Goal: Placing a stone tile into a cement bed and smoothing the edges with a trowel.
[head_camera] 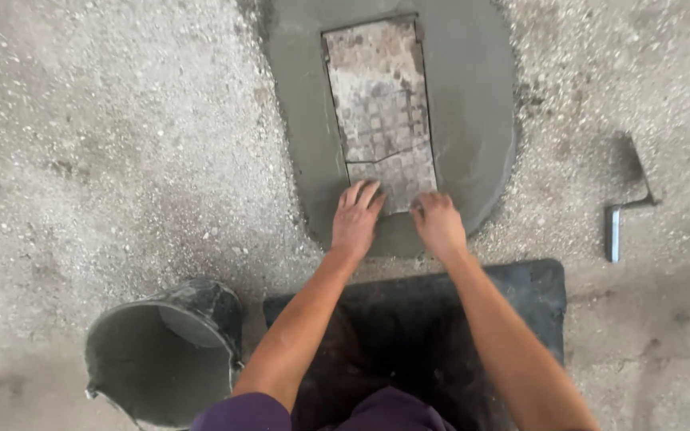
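Lying straight ahead in the wet mortar bed (473, 120): cracked tile slab (381, 104), long axis running away from the body. Left hand (355, 221) flat, fingers spread, on its near end; right hand (438, 222) curled at the near corner (grip unclear), equally near.

My left hand (355, 222) and right hand (438, 223) rest on the patterned rectangular paving slab (381, 104) bedded in wet grey mortar (465, 120); grey plastic bucket (161, 359) left, metal trowel (624, 199) right.

Soft, even daylight; faint shadows only; no glare; slight overall softness; mild wide-angle stretch at edges.
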